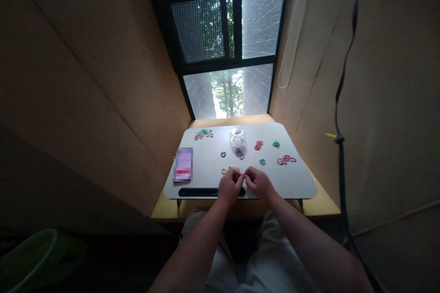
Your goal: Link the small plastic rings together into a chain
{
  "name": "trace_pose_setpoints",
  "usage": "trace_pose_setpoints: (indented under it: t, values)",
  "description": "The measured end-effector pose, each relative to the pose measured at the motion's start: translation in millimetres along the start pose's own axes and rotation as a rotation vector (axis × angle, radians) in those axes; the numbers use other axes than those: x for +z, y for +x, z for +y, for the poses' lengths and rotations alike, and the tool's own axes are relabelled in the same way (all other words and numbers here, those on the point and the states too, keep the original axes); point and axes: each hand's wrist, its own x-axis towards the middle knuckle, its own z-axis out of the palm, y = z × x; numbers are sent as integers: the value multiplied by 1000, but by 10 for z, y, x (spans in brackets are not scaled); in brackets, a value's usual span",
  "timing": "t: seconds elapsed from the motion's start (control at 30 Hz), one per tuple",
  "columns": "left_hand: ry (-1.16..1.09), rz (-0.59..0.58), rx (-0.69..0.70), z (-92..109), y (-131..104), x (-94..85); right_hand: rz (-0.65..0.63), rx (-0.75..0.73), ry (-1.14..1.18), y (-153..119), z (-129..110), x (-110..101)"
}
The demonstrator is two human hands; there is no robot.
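My left hand (229, 187) and my right hand (260, 184) meet over the near part of a white lap table (202, 167). Both are closed, with thumbs and fingers pinched together fingertip to fingertip. Between the fingertips shows a small reddish thing (244, 176), too small to name. Just behind my left hand lie yellow rings (224, 171), like little elastic bands, partly hidden by it. Further back are purple rings (239, 154), a dark ring (223, 154) and a clear round container (238, 138). Blue rings (262, 162) lie beyond my right hand.
Red rings (258, 145), green rings (276, 144) and pinkish-red rings (286, 160) lie to the right. Mixed rings (204, 134) sit at the far left. A phone-like blurred object (183, 165) is on the left, a black slot (197, 192) along the front edge. Walls flank both sides.
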Motion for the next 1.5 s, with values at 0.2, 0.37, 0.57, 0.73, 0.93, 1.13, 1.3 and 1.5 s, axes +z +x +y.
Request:
trace_pose_setpoints:
  t: [0.2, 0.37, 0.57, 0.73, 0.93, 1.13, 1.3, 1.5]
  values:
    - [-6, -19, -4, 14, 2, -4, -1, 18, -46, 13, 12, -5]
    - [-29, -58, -8, 17, 14, -3, 8, 20, -47, 23, 49, 1]
    - [-187, -83, -76, 24, 71, -9, 11, 26, 22, 35, 53, -15]
    - [-310, -109, -196, 151, 288, -107, 50, 35, 103, 83, 50, -56]
    - [-310, -115, -225, 387, 631, -203, 63, 45, 140, 108, 71, -91]
    - [-225, -133, -227, 406, 835, -180, 18, 40, 112, 85, 73, -85]
    - [-86, -219, -103, 417, 1098, -21, 12, 15, 80, 87, 73, -74]
    - [223, -335, 116, 521, 1543, 336, 4, -11, 36, 100, 86, -54]
